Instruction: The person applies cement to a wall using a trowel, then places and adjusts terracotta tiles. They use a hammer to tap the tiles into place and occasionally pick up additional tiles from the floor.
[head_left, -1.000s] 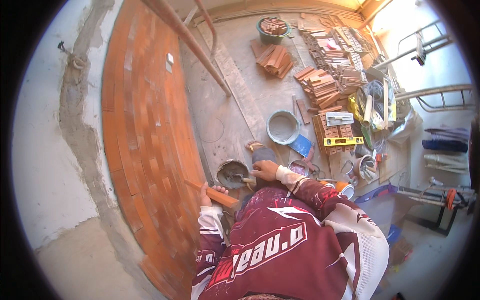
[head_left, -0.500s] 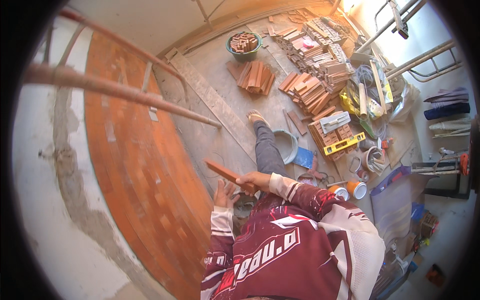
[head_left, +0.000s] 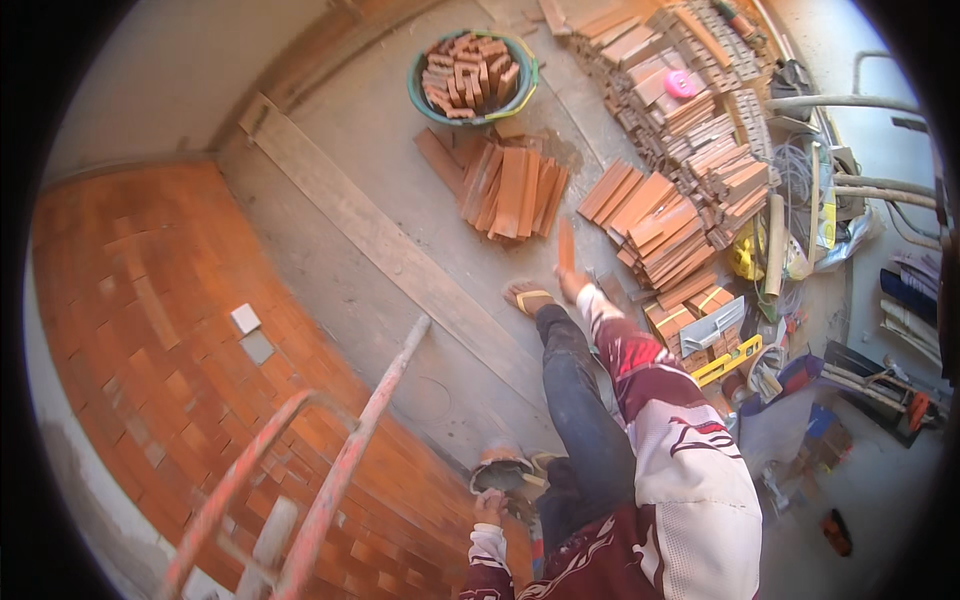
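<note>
My right hand (head_left: pixel 574 282) reaches forward with fingers wrapped round a narrow terracotta tile (head_left: pixel 565 244), held between a loose pile of tiles (head_left: pixel 517 190) and a fanned stack (head_left: pixel 650 215). My left hand (head_left: pixel 489 507) is low, beside a mortar container (head_left: pixel 497 470); its fingers are too small and blurred to read. My sandalled foot (head_left: pixel 525 298) is on the dusty floor under the reaching arm.
Red metal scaffold tubes (head_left: pixel 360 435) cross the lower left over a terracotta tiled surface (head_left: pixel 130 300). A plank (head_left: pixel 390 270) lies diagonally. A bucket of tile pieces (head_left: pixel 470 78) stands at the back. A trowel (head_left: pixel 712 325), yellow level (head_left: pixel 728 358) and clutter are at right.
The tile passed from my left hand to my right, which has now stretched forward toward the piles. My left hand has dropped lower, and the view has swung forward and left.
</note>
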